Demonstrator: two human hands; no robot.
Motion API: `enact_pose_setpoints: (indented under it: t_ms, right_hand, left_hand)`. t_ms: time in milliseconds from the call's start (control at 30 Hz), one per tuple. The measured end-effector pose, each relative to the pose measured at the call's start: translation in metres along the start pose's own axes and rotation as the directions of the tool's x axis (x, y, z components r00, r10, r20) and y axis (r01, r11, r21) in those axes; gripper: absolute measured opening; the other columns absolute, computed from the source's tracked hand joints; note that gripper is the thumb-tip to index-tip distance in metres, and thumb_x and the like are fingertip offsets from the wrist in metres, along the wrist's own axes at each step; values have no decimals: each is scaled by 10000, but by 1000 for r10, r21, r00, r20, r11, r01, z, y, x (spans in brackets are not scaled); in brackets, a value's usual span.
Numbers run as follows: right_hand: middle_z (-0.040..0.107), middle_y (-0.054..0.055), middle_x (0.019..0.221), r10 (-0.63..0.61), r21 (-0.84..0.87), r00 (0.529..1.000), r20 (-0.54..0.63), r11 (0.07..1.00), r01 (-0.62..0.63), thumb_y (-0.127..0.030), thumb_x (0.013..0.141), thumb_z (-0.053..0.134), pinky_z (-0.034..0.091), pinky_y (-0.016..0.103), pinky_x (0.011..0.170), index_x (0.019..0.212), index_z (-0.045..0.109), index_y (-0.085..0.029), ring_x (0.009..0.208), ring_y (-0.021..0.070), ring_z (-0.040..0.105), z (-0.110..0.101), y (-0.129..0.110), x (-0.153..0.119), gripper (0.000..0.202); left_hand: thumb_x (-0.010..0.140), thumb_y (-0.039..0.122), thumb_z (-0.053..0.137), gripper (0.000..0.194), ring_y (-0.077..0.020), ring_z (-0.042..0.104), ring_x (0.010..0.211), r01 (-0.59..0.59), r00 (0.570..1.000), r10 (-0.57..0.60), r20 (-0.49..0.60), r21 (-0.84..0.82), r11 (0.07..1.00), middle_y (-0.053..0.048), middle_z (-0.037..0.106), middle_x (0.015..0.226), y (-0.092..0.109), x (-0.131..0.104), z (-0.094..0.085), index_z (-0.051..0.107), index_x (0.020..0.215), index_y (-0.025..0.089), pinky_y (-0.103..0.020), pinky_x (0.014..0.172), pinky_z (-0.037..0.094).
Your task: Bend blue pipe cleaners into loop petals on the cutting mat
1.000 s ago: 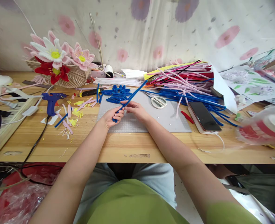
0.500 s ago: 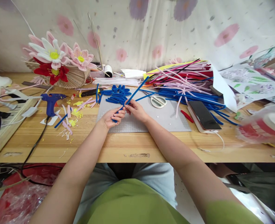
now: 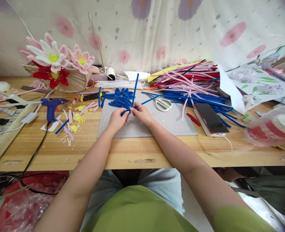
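Note:
Both hands meet above the grey cutting mat (image 3: 144, 129), pinching one blue pipe cleaner (image 3: 135, 90). Its long free end stands nearly upright above my fingers. My left hand (image 3: 119, 119) is closed on its lower part, back of the hand up. My right hand (image 3: 141, 113) pinches it where it bends, thumb and finger together. Just beyond lie several bent blue pipe cleaner pieces (image 3: 120, 98) in a pile on the mat. White-handled scissors (image 3: 163, 104) rest to the right of my right hand.
Bundled pipe cleaners (image 3: 190, 80) lie at the back right, near a phone (image 3: 212, 118) on a white block. A blue glue gun (image 3: 51, 108) and scraps are on the left, below fuzzy flowers (image 3: 52, 58). A plastic-wrapped cup (image 3: 273, 127) stands far right.
The pipe cleaner's free end has swung from leaning right to nearly upright. My left hand has turned over, its back now facing up. The view has shifted slightly.

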State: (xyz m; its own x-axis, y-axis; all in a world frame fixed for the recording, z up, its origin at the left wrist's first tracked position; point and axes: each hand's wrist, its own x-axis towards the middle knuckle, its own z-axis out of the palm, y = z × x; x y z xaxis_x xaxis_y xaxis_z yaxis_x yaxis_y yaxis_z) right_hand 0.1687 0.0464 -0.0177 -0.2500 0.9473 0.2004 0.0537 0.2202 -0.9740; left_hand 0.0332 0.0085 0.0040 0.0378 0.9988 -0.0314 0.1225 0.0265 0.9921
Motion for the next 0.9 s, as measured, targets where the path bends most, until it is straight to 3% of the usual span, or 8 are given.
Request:
enact_pose_setpoints:
  t_ms: [100, 233, 333, 433, 500, 600, 733, 900]
  right_hand:
    - [433, -83, 463, 34, -63, 998, -59, 997, -38, -297, 757, 514, 335, 212, 508, 680, 411, -203, 458, 71, 419, 2, 2, 2, 159]
    - [439, -76, 458, 82, -127, 993, -85, 988, -93, -279, 762, 519, 344, 216, 489, 686, 428, -203, 443, 82, 429, 2, 2, 3, 141]
    - [461, -73, 480, 100, -142, 995, -17, 985, -102, -314, 760, 538, 370, 218, 475, 757, 447, -205, 440, 88, 449, 0, -1, 2, 142]
    - [550, -50, 637, 7, -69, 1000, -11, 998, -7, -378, 740, 583, 421, 225, 488, 975, 428, -229, 504, 95, 507, -5, -4, 0, 319]
    - [589, -8, 826, -125, -75, 981, -151, 990, 115, -400, 748, 584, 452, 237, 527, 1093, 381, -256, 592, 99, 541, -8, -6, -1, 426]
    - [560, 48, 1014, -305, -234, 893, -331, 943, 236, -392, 797, 539, 476, 272, 631, 1094, 416, -248, 750, 122, 555, -12, -8, -2, 353]
    - [568, 69, 1022, -453, -444, 886, -102, 817, 367, -377, 837, 507, 436, 341, 829, 949, 552, -218, 975, 179, 510, -13, -8, -2, 200]
    - [603, 58, 959, -508, -559, 855, 106, 681, 474, -356, 854, 502, 308, 389, 961, 844, 617, -210, 1005, 195, 452, -14, -10, -1, 186]
  left_hand:
    - [740, 164, 620, 36, -169, 591, 810, -205, 960, 247, -134, 264, 942, -54, 596, 743, -3, -3, 3, 613, 712, 186, -185, 546, 355]
    - [741, 184, 619, 20, -208, 573, 959, -235, 940, 305, -154, 357, 904, -74, 636, 846, -8, -4, 7, 630, 740, 200, -207, 625, 367]
    - [749, 230, 615, 42, -162, 603, 747, -129, 976, 161, -149, 202, 971, -33, 630, 750, -10, -2, 9, 631, 769, 197, -209, 587, 394]
    - [784, 252, 573, 104, -83, 515, 479, 97, 988, -118, -102, -189, 977, 13, 558, 595, -6, 3, 5, 597, 751, 156, -182, 455, 385]
    - [806, 218, 543, 118, -40, 464, 426, 239, 961, -276, -13, -465, 852, 25, 519, 563, 0, 6, -3, 580, 741, 126, -137, 390, 355]
    - [843, 187, 490, 143, -5, 432, 396, 490, 865, -396, 309, -694, 528, 36, 481, 538, 8, 7, -16, 559, 740, 115, -79, 359, 341]
    - [877, 196, 435, 176, -6, 445, 392, 638, 759, -372, 534, -724, 262, 31, 469, 528, 11, 4, -22, 552, 769, 122, -59, 350, 355]
    - [887, 192, 408, 180, -15, 450, 386, 732, 672, -366, 643, -650, 202, 24, 471, 529, 7, 1, -18, 540, 789, 118, -63, 334, 356]
